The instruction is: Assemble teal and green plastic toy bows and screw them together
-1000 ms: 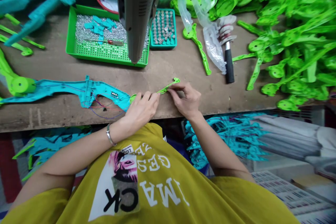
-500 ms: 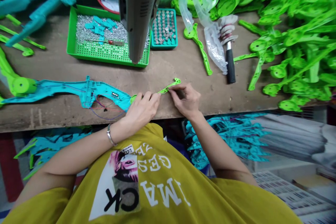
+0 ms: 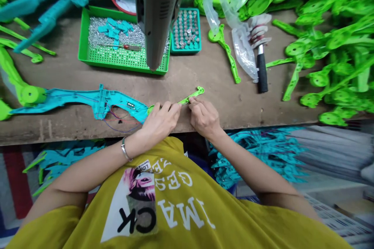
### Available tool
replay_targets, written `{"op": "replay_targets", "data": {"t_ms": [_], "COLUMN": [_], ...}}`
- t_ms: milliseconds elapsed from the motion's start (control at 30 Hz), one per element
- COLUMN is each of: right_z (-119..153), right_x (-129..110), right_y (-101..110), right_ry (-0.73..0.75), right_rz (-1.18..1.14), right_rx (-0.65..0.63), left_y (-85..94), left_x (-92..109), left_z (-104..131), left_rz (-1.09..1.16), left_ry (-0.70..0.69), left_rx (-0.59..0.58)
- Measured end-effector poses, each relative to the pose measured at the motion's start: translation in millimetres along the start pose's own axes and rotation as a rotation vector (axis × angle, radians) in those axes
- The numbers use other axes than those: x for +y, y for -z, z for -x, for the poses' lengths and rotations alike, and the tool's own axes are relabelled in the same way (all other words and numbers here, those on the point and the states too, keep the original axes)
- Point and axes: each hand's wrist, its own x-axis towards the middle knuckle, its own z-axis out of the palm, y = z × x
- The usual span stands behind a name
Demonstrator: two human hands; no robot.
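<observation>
Green limb [image 3: 193, 95] lies on the workbench [image 3: 187, 66] at the right end of the blue frame [image 3: 74, 99], its inner part under the left hand [image 3: 163, 118], fingers together, any grip hidden. Its hooked tip extends past the right hand [image 3: 205, 118], whose curled fingers meet the near edge; whether they clasp it, I cannot tell.

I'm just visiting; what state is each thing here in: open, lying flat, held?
left hand: laid over green limb
right hand: curled, at green limb
green limb: partly hidden
blue frame: lying flat, wires exposed
green basket: open, partly filled
teal tray: open, holding round pieces
screwdriver: lying in green basket
black-handled tool: lying down
</observation>
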Motion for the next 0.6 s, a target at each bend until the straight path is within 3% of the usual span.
{"op": "replay_targets", "data": {"t_ms": [100, 267, 433, 600], "right_z": [-5.0, -10.9, -9.5, -9.7], "right_x": [-0.9, -18.4, -45.1, -47.9], "right_y": [9.1, 19.9, 9.3, -4.4], "right_ry": [-0.027, -0.099, -0.050, -0.059], "right_rz": [-0.020, -0.044, -0.175, -0.234], "right_rx": [-0.006, 0.138, 0.137, 0.096], "left_y": [0.5, -0.9, 4.1, 9.3], "left_x": [-1.7, -6.3, -8.3, -1.5], "left_z": [2.0, 5.4, 12.3, 23.1], "left_rz": [0.008, 0.031, 0.051, 0.044], "left_ry": [0.009, 0.070, 0.171, 0.339], "left_rx": [0.009, 0.037, 0.098, 0.198]}}
